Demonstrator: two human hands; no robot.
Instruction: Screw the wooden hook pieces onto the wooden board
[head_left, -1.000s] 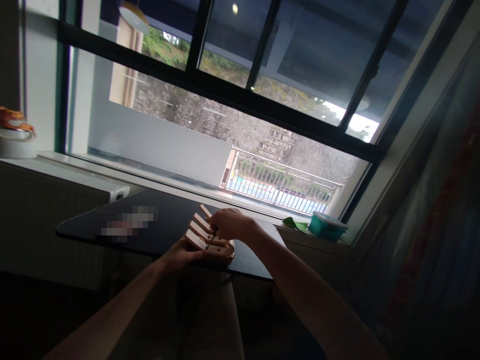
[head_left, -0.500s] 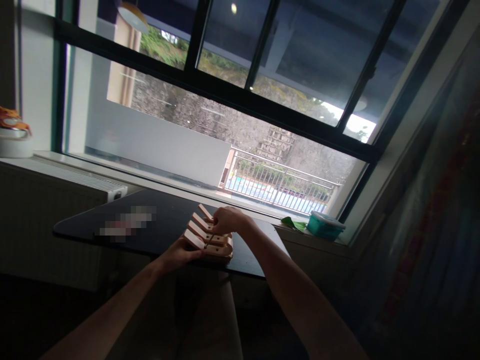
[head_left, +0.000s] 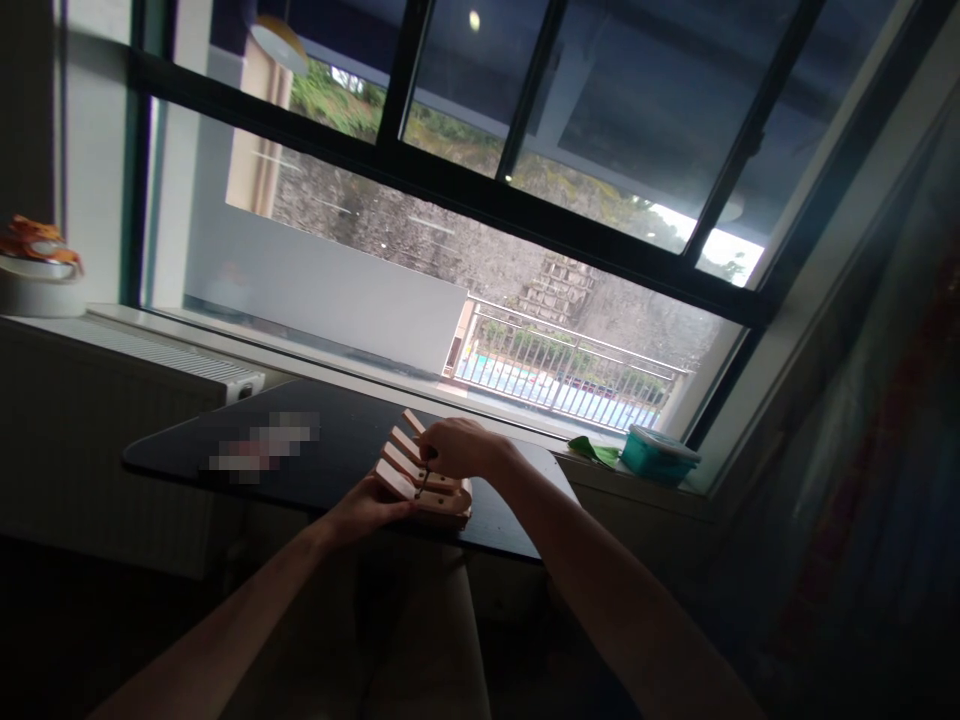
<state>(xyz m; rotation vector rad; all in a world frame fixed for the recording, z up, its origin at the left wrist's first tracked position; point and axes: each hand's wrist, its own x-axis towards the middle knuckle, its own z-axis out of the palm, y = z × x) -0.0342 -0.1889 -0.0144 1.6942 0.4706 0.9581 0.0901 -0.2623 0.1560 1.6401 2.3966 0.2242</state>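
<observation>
Beside the dark surface's (head_left: 337, 400) near edge, the left hand (head_left: 367, 510) steadies the slatted wooden piece (head_left: 442, 503) so the right hand (head_left: 457, 447) can press what seems a thin tool (head_left: 422, 484) against it.

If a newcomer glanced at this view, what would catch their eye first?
Probably the wide, dark-framed window, bright and tilted across the upper view. Next, the pale slotted wooden piece at the black table's near edge, with both hands on it.
</observation>
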